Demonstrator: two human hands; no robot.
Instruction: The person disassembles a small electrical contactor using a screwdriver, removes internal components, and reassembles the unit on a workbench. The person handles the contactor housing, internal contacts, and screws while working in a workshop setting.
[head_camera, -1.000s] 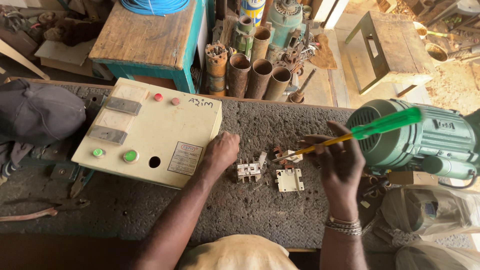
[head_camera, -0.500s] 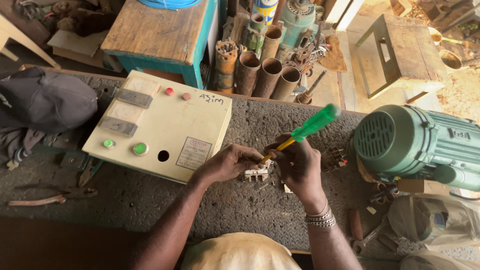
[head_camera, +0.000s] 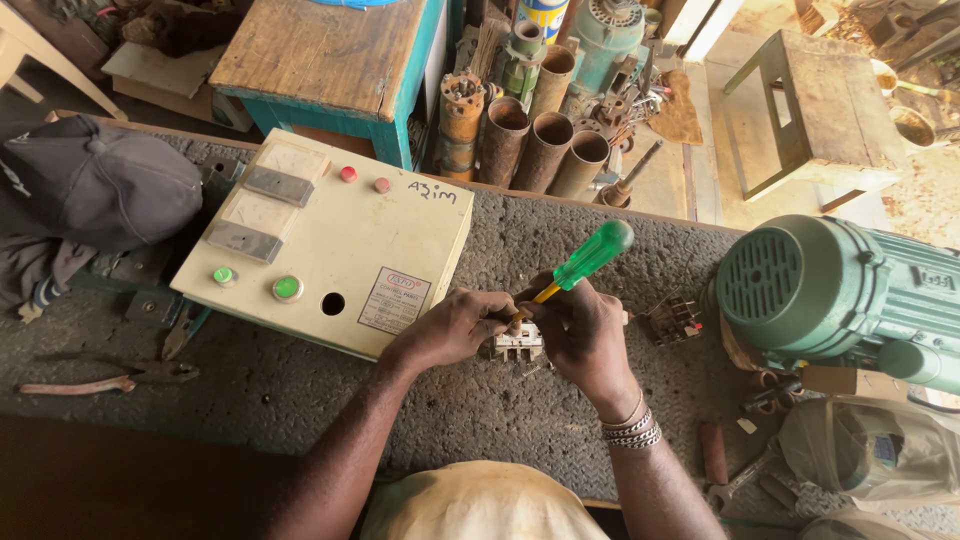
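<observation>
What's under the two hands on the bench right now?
A small white switch block rests on the grey bench, gripped by the left hand and right hand. The green-handled screwdriver points into it. Its tip and the block's top are covered by fingers.

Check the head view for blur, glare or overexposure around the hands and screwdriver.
Head view: left hand, right hand and green-handled screwdriver are sharp under even light; only the sunlit floor at upper right looks washed out; wide-angle bending shows at the workbench edges.

The screwdriver (head_camera: 583, 262) has a glossy green translucent plastic handle. The control box (head_camera: 330, 245) is matt cream painted metal, on a rough, gritty grey bench top (head_camera: 560, 420). The stool (head_camera: 325, 55) is worn bare wood.
</observation>
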